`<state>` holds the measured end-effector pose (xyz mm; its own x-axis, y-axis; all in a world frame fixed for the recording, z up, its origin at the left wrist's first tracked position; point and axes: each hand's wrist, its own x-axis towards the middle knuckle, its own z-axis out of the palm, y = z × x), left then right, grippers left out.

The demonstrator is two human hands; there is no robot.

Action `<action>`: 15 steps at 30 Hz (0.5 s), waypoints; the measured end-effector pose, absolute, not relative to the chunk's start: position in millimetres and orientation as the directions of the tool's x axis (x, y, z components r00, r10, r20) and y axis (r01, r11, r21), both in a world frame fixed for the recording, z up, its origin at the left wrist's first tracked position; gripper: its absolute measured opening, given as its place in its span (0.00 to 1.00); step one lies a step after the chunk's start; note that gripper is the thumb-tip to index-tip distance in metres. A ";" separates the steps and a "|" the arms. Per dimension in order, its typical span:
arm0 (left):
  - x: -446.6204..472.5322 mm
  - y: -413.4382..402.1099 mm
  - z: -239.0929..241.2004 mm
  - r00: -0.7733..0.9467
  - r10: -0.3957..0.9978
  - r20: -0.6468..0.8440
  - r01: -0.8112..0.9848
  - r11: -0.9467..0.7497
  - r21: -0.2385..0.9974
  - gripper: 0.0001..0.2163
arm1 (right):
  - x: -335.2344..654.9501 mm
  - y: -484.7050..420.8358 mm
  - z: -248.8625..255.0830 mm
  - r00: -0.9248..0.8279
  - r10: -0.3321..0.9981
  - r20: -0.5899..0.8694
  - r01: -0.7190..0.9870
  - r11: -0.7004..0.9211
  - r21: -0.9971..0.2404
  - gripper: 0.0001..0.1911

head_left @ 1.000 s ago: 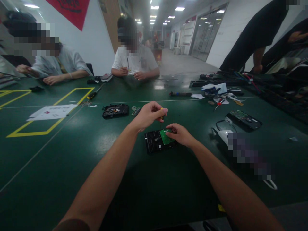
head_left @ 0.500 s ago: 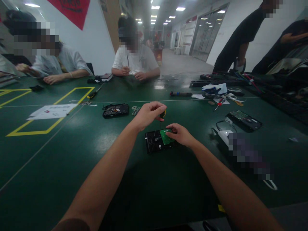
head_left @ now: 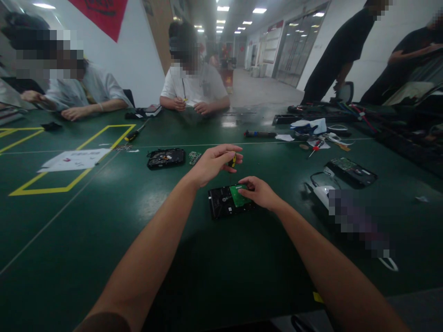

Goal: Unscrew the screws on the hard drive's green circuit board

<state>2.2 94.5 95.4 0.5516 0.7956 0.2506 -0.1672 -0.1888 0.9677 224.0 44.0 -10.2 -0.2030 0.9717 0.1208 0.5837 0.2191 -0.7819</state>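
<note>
A black hard drive (head_left: 219,205) with a green circuit board (head_left: 238,199) on its upper face lies on the green table in front of me. Above its far edge, my left hand (head_left: 211,163) is closed round the yellow and black handle of a small screwdriver (head_left: 232,161). The screwdriver stands upright, its thin shaft pointing down to the drive; where the tip sits is too small to make out. My right hand (head_left: 261,193) grips the drive's right side, thumb on the circuit board and fingers curled at the far edge. That hand covers the drive's right end.
Another hard drive (head_left: 166,158) lies left beside small metal parts (head_left: 194,158). To the right are a drive with a board (head_left: 351,171) and a cabled white device (head_left: 323,196), partly blurred. A red-handled screwdriver (head_left: 315,148) lies farther back. Co-workers sit or stand across the table.
My left hand's fingers have opened out a little around the screwdriver handle, showing more of it. My right hand and the hard drive stay in place.
</note>
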 end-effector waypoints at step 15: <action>6.3 96.2 90.2 0.479 0.807 0.345 -0.138 -0.319 0.938 0.15 | 226.4 47.3 -15.5 -0.209 0.968 0.136 0.599 0.237 -0.765 0.18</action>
